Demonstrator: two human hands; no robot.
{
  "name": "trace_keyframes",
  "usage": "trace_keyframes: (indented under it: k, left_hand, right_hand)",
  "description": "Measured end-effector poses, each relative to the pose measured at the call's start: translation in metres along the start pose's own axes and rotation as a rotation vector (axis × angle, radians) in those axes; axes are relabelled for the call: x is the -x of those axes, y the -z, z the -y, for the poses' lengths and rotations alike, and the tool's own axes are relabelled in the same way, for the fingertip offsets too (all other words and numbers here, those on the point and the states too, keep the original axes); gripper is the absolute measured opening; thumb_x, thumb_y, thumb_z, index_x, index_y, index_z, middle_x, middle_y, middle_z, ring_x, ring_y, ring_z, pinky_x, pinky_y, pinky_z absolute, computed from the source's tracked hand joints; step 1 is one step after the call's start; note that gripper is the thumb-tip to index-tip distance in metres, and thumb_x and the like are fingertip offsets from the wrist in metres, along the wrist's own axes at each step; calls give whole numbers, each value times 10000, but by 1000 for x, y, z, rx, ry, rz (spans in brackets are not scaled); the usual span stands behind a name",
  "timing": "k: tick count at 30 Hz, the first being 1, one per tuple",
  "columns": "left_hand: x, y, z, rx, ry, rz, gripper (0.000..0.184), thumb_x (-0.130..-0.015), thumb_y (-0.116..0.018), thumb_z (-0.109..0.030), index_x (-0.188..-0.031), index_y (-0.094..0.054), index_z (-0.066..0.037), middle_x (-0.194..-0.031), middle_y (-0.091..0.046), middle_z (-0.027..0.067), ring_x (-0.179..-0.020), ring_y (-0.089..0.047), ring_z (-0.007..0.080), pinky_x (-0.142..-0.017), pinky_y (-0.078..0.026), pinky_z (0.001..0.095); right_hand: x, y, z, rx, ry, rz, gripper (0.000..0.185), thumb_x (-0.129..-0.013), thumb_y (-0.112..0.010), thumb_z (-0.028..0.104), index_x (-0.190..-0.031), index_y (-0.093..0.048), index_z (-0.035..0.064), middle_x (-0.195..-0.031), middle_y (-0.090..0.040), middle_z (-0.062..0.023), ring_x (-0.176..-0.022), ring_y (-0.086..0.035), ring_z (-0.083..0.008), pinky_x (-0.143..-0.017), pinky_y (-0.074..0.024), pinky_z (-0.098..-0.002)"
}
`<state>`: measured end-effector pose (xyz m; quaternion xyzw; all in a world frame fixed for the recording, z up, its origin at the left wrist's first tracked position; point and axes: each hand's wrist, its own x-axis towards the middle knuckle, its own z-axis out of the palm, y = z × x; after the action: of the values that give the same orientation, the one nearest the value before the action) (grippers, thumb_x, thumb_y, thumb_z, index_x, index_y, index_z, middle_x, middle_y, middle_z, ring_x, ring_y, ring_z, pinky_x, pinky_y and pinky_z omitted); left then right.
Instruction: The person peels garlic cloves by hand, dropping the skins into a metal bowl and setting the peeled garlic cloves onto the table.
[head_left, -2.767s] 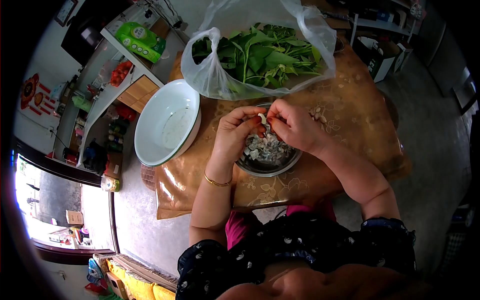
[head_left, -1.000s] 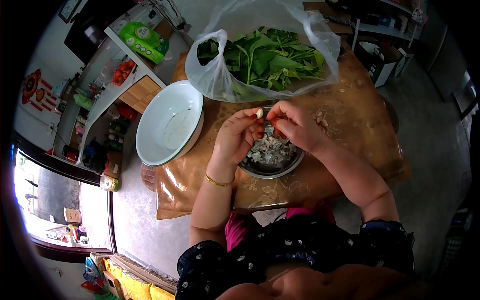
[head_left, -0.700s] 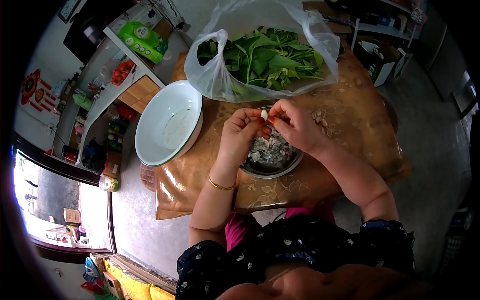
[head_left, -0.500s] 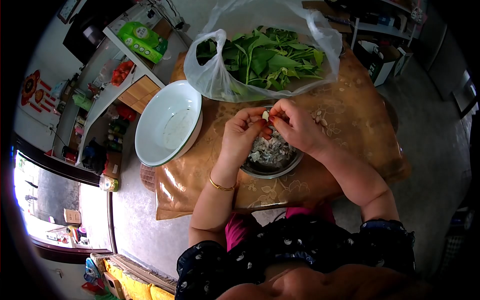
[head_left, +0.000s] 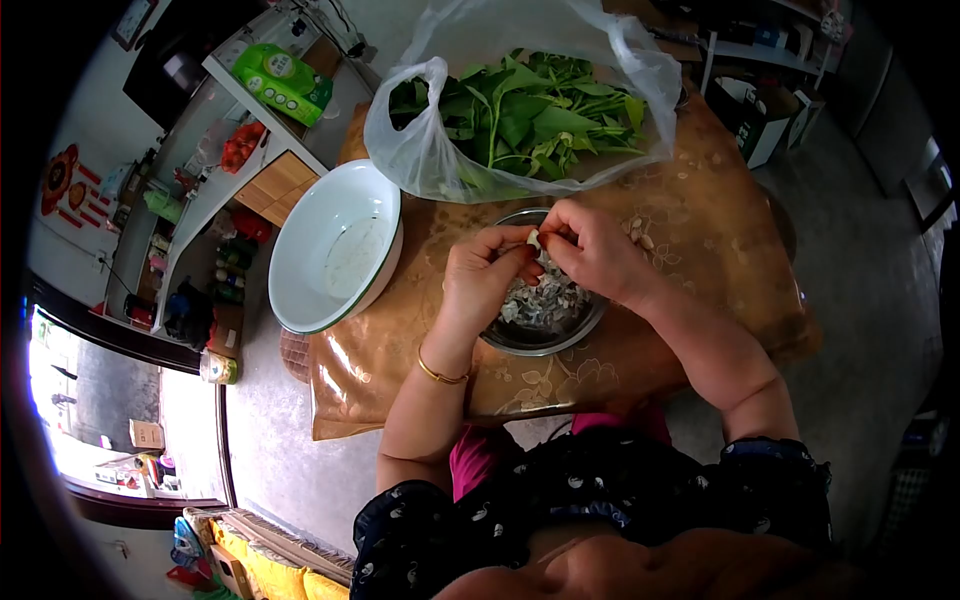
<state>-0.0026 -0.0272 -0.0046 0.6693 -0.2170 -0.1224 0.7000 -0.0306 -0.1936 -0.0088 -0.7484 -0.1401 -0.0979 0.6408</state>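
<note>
Over a steel bowl (head_left: 543, 351), my left hand (head_left: 476, 278) and my right hand (head_left: 592, 252) meet fingertip to fingertip. A small pale garlic clove (head_left: 534, 239) is pinched between them, partly hidden by the fingers. Whitish, papery garlic skins (head_left: 542, 304) fill much of the bowl below. Several unpeeled cloves (head_left: 640, 234) lie on the table just past my right hand. My left wrist carries a gold-coloured bracelet.
A white enamel basin (head_left: 292, 262) stands at the table's left side. Behind the bowl, a translucent plastic bag (head_left: 405, 165) holds leafy green stems (head_left: 535, 112). A brown patterned cover (head_left: 715, 300) lies over the table. Shelves (head_left: 225, 190) stand to the left.
Both hands stay above the bowl. Their fingertips have closed in around the clove, so less of it shows now. The bowl's far rim is more visible.
</note>
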Motion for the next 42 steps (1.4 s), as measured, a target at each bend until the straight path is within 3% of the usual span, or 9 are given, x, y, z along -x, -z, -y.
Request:
trace_keyframes:
  k: [2,5,11,14,20,28,42]
  left_hand:
    - [0,2,1,14,4,7,187,-825,-532,67,-997,-605,65,-768,-636,94,-648,-600,134,-607,-504,243]
    - [-1,3,1,47,14,11,186,-824,-534,65,-996,-605,69,-786,-638,106,-653,-606,144,-605,-514,255]
    - [-2,6,-3,210,83,14,188,-831,-522,57,-1003,-598,76,-815,-638,123,-656,-613,159,-602,-522,265]
    - [-2,6,-4,222,85,26,194,-834,-519,53,-1013,-593,75,-822,-639,124,-661,-616,161,-605,-525,266]
    - [-2,5,-3,232,68,53,205,-841,-508,46,-1031,-583,70,-848,-640,127,-677,-621,162,-614,-527,263]
    - [-3,12,-3,501,154,135,232,-864,-483,31,-1082,-555,59,-916,-626,133,-724,-627,188,-621,-525,284]
    - [-7,19,-5,752,217,250,316,-884,-447,-18,-1187,-498,57,-864,-615,117,-655,-593,163,-610,-498,245]
  right_hand:
    - [1,2,4,-12,-53,49,48,-844,-509,25,-858,-527,-18,-725,-543,-1,-636,-463,-39,-539,-385,-210]
    - [1,5,8,-65,-85,73,42,-843,-501,17,-855,-531,-10,-711,-535,8,-602,-445,-26,-506,-365,-201]
    - [-1,5,8,-112,-117,62,47,-860,-516,43,-857,-535,1,-699,-524,17,-587,-437,-21,-493,-358,-200]
    - [-2,4,6,-154,-109,24,80,-807,-533,36,-831,-553,-38,-669,-578,-28,-579,-476,-49,-491,-389,-229]
    - [-1,3,7,-34,-11,-16,85,-812,-524,52,-827,-536,-31,-645,-553,-30,-578,-470,-54,-492,-380,-236]
    - [-2,4,5,-168,-91,7,82,-831,-505,67,-833,-530,-11,-665,-533,0,-569,-451,-45,-491,-368,-226]
    - [-1,6,12,-289,-183,66,54,-875,-476,84,-872,-506,39,-632,-465,32,-543,-402,-34,-486,-335,-208]
